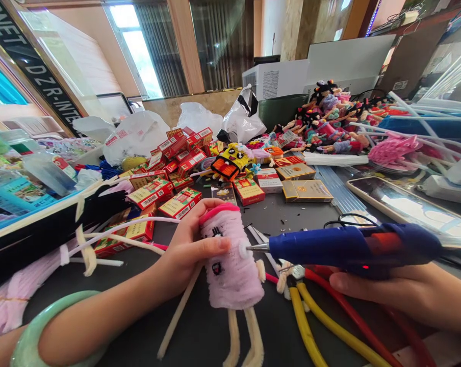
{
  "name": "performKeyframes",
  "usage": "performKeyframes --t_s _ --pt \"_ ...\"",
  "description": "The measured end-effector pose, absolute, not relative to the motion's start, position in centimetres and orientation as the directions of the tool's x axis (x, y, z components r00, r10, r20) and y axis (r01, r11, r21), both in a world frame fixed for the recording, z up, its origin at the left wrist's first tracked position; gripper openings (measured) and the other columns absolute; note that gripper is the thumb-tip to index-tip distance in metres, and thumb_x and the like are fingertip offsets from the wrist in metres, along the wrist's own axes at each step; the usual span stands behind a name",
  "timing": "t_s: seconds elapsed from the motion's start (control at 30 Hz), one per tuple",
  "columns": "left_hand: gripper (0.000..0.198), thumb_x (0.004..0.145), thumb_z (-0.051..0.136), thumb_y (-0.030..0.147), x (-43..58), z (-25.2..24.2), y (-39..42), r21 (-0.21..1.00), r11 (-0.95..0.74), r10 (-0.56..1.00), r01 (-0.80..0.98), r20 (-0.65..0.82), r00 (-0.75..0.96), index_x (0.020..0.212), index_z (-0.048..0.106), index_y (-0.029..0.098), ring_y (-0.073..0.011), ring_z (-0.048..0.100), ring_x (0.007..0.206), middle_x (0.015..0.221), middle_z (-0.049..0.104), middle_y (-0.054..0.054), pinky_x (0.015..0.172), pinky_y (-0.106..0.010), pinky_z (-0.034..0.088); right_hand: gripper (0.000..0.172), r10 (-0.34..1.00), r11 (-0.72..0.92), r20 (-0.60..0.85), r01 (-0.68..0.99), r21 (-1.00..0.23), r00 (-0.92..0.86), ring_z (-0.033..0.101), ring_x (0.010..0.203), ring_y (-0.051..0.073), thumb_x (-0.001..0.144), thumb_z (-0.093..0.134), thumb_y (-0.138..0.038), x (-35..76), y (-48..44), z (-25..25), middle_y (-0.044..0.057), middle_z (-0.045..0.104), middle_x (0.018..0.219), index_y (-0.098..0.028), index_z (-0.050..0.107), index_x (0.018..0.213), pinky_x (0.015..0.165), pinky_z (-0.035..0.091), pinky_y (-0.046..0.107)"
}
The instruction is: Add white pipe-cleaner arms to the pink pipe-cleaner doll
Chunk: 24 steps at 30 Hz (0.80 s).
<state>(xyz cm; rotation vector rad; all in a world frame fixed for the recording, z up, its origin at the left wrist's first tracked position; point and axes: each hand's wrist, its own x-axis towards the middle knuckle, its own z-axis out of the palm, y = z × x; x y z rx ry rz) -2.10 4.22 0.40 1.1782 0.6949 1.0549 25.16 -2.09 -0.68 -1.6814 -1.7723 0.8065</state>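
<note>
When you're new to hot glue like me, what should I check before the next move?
Left hand on the pink chenille figure: ok, wrapped around its body.
Right hand on the blue hot glue gun: ok, holding it from below.
Red light on the gun: ok, lit.
Left thumb clear of the metal nozzle: not ok, it sits close to the tip.
White spot on the figure, at the nozzle: cannot tell whether it is glue.
</note>
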Motion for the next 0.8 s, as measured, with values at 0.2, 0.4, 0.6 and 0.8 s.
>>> performKeyframes --t_s 0.2,0.4,0.6,0.8 --pt "0.049 0.055 0.089 0.026 -2.1 0.4 4.3 0.960 0.033 0.921 -0.277 0.078 0.381 0.098 0.065 0.020 -0.0105 0.056 0.062 0.072 0.063 0.004 0.053 -0.017 0.047 0.051 0.974 -0.067 -0.180 0.576 -0.815 -0.140 0.075 0.076 0.034 0.062 0.064 -0.077 25.7 -1.8 -0.2 0.000 0.079 0.078 -0.032 0.080 0.080 0.067 0.064 0.040" --pt "0.048 0.056 0.088 0.025 -2.1 0.5 4.2 0.956 0.035 0.919 -0.290 0.083 0.386 0.098 0.066 0.019 -0.0105 0.056 0.063 0.074 0.064 0.003 0.053 -0.017 0.047 0.049 0.951 -0.005 -0.190 0.607 -0.795 -0.242 0.075 0.080 0.033 0.069 0.059 -0.077 26.2 -1.3 -0.4 -0.001 0.080 0.086 -0.034 0.078 0.084 0.070 0.064 0.039" --pt "0.048 0.054 0.088 0.024 -2.1 0.5 4.2 0.956 0.041 0.921 -0.292 0.077 0.381 0.097 0.066 0.019 -0.0102 0.056 0.061 0.072 0.063 0.003 0.052 -0.017 0.047 0.048 0.947 0.000 -0.196 0.612 -0.791 -0.253 0.074 0.079 0.031 0.070 0.059 -0.076 26.4 -1.5 -0.4 -0.001 0.080 0.087 -0.035 0.078 0.088 0.071 0.064 0.038" --pt "0.050 0.054 0.088 0.024 -1.9 0.6 4.2 0.955 0.050 0.926 -0.293 0.066 0.373 0.098 0.064 0.018 -0.0106 0.057 0.061 0.071 0.064 0.003 0.052 -0.017 0.048 0.057 0.948 -0.044 -0.228 0.618 -0.785 -0.223 0.074 0.085 0.034 0.066 0.056 -0.083 26.2 -1.3 -0.3 0.000 0.079 0.093 -0.034 0.078 0.088 0.075 0.064 0.042"
